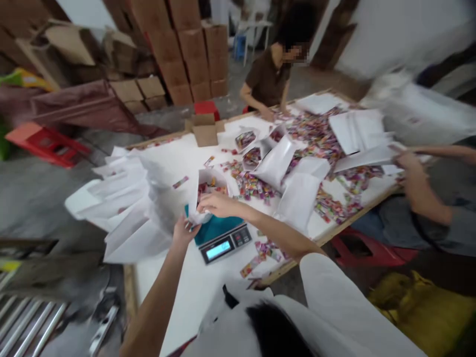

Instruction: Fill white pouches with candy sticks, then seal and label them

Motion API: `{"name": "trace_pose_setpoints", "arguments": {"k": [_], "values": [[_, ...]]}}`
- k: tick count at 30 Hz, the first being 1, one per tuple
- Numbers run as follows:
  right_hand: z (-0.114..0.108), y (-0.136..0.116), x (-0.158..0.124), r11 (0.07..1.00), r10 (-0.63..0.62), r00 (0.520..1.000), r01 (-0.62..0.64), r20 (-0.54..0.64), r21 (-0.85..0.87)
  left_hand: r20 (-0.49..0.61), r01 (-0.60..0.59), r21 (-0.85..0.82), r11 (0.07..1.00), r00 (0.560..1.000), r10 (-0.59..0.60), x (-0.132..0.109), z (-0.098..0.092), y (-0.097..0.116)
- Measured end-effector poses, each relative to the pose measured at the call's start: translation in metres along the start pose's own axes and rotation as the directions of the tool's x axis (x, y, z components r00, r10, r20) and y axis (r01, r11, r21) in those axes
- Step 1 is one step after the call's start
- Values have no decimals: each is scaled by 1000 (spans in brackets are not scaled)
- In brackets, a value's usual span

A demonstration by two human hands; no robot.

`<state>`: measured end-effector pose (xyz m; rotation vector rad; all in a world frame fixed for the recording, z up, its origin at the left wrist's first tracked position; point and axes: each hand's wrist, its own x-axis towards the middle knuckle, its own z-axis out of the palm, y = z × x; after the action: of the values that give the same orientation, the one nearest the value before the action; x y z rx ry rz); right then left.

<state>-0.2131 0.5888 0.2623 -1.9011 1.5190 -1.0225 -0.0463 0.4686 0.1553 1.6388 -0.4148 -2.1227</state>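
A white paper bag [196, 184] with small colourful wrapped packets inside leans over a digital scale with a teal platform [219, 227] and a lit display. My left hand [185, 230] is closed on the bag's near lower corner, at the platform's left edge. With fingers closed, my right hand [215, 204] grips the bag's near rim, just below the packets. Part of the bag is hidden behind my hands. Loose packets [256, 186] lie to the right of the bag, and a single packet [180, 182] lies to its left.
Stacked white bags [137, 213] stand on the left. Filled white bags [275, 161] and a packet heap [316, 129] cover the table's right side. A small carton [205, 131] sits at the far edge. One person [269, 74] works opposite, another person's hand [407, 161] at right holds white paper.
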Motion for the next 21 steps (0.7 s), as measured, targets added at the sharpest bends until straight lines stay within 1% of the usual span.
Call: {"name": "trace_pose_setpoints", "arguments": {"k": [2,3,5,6,8,10,12,13,16,18,21], "values": [[19,3,-6,999,-49,999,49,10,-21,-68,-80,-15,997,995,79,4,-11,-1],[27,6,-14,998,-60,998,61,19,-32,-87,-127,-21,992,988,125,6,-17,-1],[41,12,-38,998,-45,998,46,34,-46,-95,-218,-24,976,972,215,7,-27,-5],[48,17,-53,999,-8,999,9,39,-49,-87,-251,-18,968,965,248,7,-31,-9],[59,29,-86,993,109,993,-107,37,-50,-49,-287,7,958,957,287,4,-36,-20],[67,44,-119,967,249,968,-249,2,-50,-3,-302,44,952,953,302,2,-38,-35],[72,58,-146,925,376,924,-379,-65,-39,23,-312,89,946,950,311,1,-39,-50],[73,64,-157,897,435,894,-440,-110,-30,24,-317,114,942,948,316,1,-40,-56],[73,79,-178,799,586,773,-602,-241,12,16,-322,183,929,946,325,0,-42,-71],[71,84,-185,754,639,704,-652,-312,74,21,-322,220,921,945,325,-2,-44,-77],[66,87,-190,733,665,613,-645,-427,216,-12,-336,245,909,937,349,-8,-48,-82]]}}
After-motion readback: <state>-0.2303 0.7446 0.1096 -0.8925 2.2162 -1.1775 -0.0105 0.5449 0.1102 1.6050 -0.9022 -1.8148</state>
